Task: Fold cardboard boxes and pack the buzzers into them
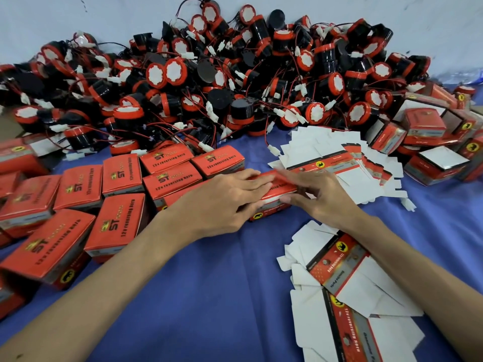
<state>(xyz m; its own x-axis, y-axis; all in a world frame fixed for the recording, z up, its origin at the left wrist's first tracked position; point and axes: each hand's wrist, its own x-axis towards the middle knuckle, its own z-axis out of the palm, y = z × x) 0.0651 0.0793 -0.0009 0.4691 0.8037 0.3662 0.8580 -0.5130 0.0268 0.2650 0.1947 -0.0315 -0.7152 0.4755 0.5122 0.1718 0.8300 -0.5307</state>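
A small red cardboard box (273, 205) lies on the blue cloth at the centre, with a white flap showing along its front edge. My left hand (224, 199) holds it from the left, fingers laid over the top and thumb against the front face. My right hand (318, 197) comes from the right with fingers spread and slightly blurred over the top, its thumb pressing at the white flap. A big heap of red-and-black buzzers (235, 74) with red wires and white plugs fills the back of the table.
Several closed red boxes (120, 226) lie at the left. Flat box blanks are fanned behind my right hand (337, 158) and under my right forearm (347, 270). Set-up boxes with open white flaps (441, 163) sit at the right. Blue cloth (209, 296) lies between my arms.
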